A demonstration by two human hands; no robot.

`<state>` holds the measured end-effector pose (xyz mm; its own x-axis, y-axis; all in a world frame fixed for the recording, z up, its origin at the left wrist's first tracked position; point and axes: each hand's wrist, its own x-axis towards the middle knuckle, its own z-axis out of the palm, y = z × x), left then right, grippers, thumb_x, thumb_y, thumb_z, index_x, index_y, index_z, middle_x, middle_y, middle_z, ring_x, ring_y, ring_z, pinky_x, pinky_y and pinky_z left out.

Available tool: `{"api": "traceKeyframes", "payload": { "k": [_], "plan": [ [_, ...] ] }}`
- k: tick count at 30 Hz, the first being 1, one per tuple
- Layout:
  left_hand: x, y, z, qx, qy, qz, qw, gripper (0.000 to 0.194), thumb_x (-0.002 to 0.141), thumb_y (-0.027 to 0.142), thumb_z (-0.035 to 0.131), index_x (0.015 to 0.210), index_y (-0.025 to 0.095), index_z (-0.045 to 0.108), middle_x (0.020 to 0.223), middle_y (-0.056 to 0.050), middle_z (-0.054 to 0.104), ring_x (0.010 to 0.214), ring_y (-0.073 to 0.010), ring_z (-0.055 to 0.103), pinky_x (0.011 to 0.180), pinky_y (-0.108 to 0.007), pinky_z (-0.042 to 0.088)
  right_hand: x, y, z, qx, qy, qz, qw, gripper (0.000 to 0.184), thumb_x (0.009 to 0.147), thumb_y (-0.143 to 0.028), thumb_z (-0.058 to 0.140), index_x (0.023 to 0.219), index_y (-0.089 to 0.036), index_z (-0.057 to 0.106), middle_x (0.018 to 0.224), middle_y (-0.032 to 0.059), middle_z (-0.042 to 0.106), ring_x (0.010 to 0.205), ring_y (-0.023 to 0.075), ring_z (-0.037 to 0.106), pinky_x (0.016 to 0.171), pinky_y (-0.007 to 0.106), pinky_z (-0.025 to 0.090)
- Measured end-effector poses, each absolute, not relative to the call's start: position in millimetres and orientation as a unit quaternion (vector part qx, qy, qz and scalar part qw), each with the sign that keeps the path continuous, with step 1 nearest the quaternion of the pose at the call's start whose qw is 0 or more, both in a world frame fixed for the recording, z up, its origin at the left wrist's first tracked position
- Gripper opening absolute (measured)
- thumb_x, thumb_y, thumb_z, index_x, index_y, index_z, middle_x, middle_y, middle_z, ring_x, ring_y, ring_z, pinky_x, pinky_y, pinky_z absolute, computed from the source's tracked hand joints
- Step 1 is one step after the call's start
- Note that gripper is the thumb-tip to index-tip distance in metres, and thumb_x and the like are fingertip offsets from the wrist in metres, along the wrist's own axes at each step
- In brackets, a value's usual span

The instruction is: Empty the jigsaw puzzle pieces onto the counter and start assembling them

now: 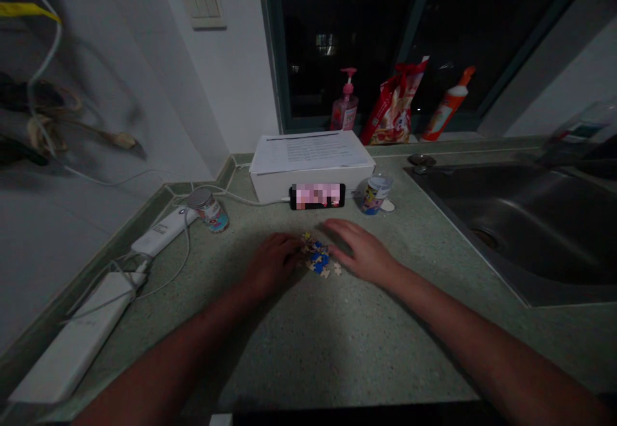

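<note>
A small heap of jigsaw puzzle pieces (319, 260), some blue and some showing pale backs, lies on the speckled green counter (308, 349). At the heap's left edge is my left hand (274, 259), its fingers curled toward the pieces; their tips are dark and partly hidden, so any piece in them cannot be made out. My right hand (359, 249) rests along the right side with thumb and fingers apart, holding nothing. Behind the heap a phone (317, 196) with a lit screen leans on a white box (270, 185). Right of it stands a clear-topped printed can (375, 196).
A second can (208, 210) stands at the left, near white power strips (81, 336) and loose cables. The steel sink (525, 239) is on the right. A pump bottle (344, 108), a red bag (395, 105) and an orange-capped bottle (446, 111) line the windowsill.
</note>
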<state>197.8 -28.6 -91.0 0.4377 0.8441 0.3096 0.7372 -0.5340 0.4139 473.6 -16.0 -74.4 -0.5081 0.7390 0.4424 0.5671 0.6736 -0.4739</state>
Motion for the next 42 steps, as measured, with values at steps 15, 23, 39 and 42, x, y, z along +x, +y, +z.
{"api": "traceKeyframes", "payload": {
  "k": [15, 23, 39, 42],
  "plan": [
    [203.4, -31.2, -88.8, 0.829, 0.473, 0.256, 0.156, 0.016, 0.098, 0.022, 0.067, 0.109, 0.023, 0.080, 0.109, -0.008, 0.079, 0.103, -0.0301, 0.072, 0.096, -0.049, 0.057, 458.2, -18.9, -89.3, -0.357, -0.890, 0.150, 0.240, 0.029, 0.102, -0.024, 0.068, 0.130, -0.022, 0.073, 0.124, 0.0141, 0.076, 0.117, 0.0314, 0.070, 0.102, 0.052, 0.057],
    [199.1, -26.5, -95.1, 0.738, 0.543, 0.313, 0.250, 0.012, 0.093, 0.027, 0.070, 0.100, 0.024, 0.079, 0.098, -0.008, 0.079, 0.087, -0.0283, 0.073, 0.081, -0.044, 0.059, 458.6, -17.1, -92.1, -0.355, -0.888, 0.141, 0.258, 0.024, 0.102, -0.021, 0.066, 0.125, -0.020, 0.074, 0.123, 0.0142, 0.076, 0.116, 0.0306, 0.070, 0.101, 0.051, 0.058],
    [175.2, -1.0, -81.5, 0.693, 0.612, 0.285, 0.252, 0.017, 0.093, 0.026, 0.066, 0.101, 0.023, 0.082, 0.099, -0.005, 0.082, 0.093, -0.0247, 0.076, 0.090, -0.038, 0.059, 472.7, -6.3, -92.3, -0.391, -0.876, 0.126, 0.254, 0.024, 0.103, -0.022, 0.063, 0.124, -0.022, 0.076, 0.126, 0.0130, 0.077, 0.120, 0.0303, 0.071, 0.106, 0.052, 0.057],
    [168.3, 11.8, -83.1, 0.712, 0.620, 0.270, 0.188, 0.015, 0.091, 0.023, 0.068, 0.097, 0.024, 0.082, 0.101, -0.006, 0.082, 0.099, -0.0264, 0.075, 0.095, -0.040, 0.057, 478.4, -1.3, -93.4, -0.411, -0.869, 0.113, 0.252, 0.024, 0.103, -0.021, 0.062, 0.123, -0.020, 0.075, 0.127, 0.0141, 0.077, 0.121, 0.0308, 0.071, 0.107, 0.053, 0.057]
  ]
}}
